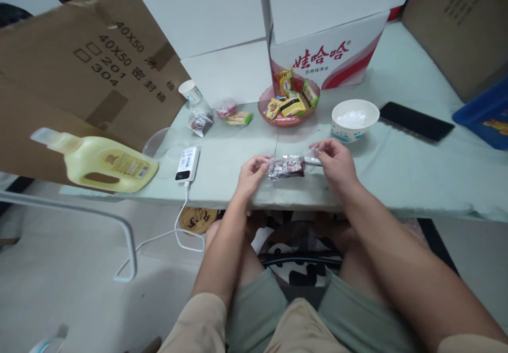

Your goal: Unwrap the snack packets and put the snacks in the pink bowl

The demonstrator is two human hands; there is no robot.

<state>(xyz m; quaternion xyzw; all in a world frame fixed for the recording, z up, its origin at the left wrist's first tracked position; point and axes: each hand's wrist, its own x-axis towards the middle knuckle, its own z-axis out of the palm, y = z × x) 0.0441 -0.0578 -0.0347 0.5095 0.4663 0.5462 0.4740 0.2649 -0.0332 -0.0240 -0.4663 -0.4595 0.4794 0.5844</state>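
Observation:
A small wrapped snack (286, 167), dark inside a clear shiny wrapper, is stretched between my two hands just above the table's front edge. My left hand (253, 173) pinches the wrapper's left end between thumb and fingers. At the other end, my right hand (334, 162) grips the clear plastic. A thin dark item lies partly behind the wrapper by my right fingers; its kind is unclear. Beyond my right hand stands a paper bowl (354, 121) with something white or clear in it. Past the snack sits a pink bowl (289, 119) of wrapped snacks.
On the left are a white power bank (188, 164) with a cable, a yellow bottle (115, 163) lying tilted, a paper cup (190, 92) and several snack packets (238, 118). A black phone (416, 121) lies right. White boxes (228, 72) line the back; a blue container (484, 114) stands far right.

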